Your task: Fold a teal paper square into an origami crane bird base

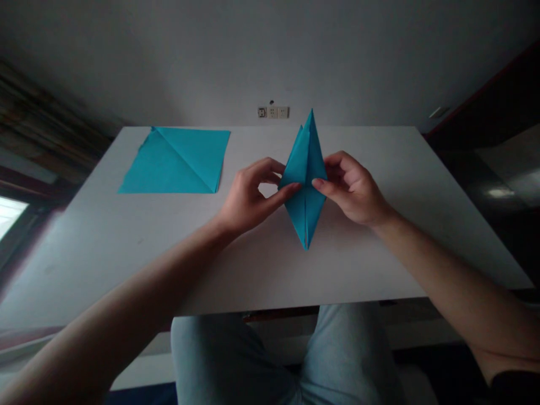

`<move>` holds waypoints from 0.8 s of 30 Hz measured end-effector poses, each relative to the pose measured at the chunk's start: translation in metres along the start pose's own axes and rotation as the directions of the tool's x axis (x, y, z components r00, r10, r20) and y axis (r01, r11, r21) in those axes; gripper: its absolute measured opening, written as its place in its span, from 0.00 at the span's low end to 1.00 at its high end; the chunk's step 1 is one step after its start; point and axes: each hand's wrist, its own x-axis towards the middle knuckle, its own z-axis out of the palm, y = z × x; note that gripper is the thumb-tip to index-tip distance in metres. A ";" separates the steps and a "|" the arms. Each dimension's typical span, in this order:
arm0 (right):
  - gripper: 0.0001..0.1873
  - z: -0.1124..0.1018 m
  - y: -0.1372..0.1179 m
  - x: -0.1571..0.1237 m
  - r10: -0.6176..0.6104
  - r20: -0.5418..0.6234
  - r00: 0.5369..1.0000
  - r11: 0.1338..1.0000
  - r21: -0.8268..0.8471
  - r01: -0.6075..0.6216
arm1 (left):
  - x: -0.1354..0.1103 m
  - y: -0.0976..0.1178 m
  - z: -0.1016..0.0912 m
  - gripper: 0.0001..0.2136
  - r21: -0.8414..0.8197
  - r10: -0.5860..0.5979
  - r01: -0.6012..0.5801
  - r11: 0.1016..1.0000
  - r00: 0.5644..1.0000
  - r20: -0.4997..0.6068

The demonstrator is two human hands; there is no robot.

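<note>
A blue folded paper (300, 163), shaped like a tall narrow diamond, is held up over the table between my two hands. My left hand (257, 191) pinches its left edge, thumb on the front face and fingers behind. On the opposite edge, my right hand (352, 185) grips in the same way, its thumb pressed on the front near the middle. The upper end splits into separate points, the right one taller. A slit runs down the centre of the lower half. The fingertips behind the paper are hidden.
Flat blue paper (181, 163) with a diagonal crease and a ragged left edge lies on the white table (169, 225) at the back left. Wall sockets (273, 112) sit just above the far table edge. Below the near edge are my legs (341, 349).
</note>
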 end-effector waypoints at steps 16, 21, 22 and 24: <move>0.40 -0.001 -0.001 -0.005 -0.114 0.093 0.989 0.981 -0.147 0.127 | 0.001 0.007 0.006 0.23 -0.273 -0.240 0.258 0.927 0.966 0.097; 0.29 -0.001 -0.004 -0.004 -0.190 0.100 0.977 0.965 -0.166 0.205 | 0.002 0.005 0.009 0.28 -0.445 -0.298 0.334 0.831 0.943 0.150; 0.21 0.000 -0.005 -0.004 -0.189 0.099 0.977 0.960 -0.190 0.205 | 0.003 0.005 0.009 0.29 -0.465 -0.312 0.359 0.809 0.933 0.177; 0.11 0.001 -0.008 -0.004 -0.172 0.100 0.980 0.958 -0.216 0.190 | 0.003 0.006 0.008 0.30 -0.487 -0.350 0.404 0.774 0.915 0.202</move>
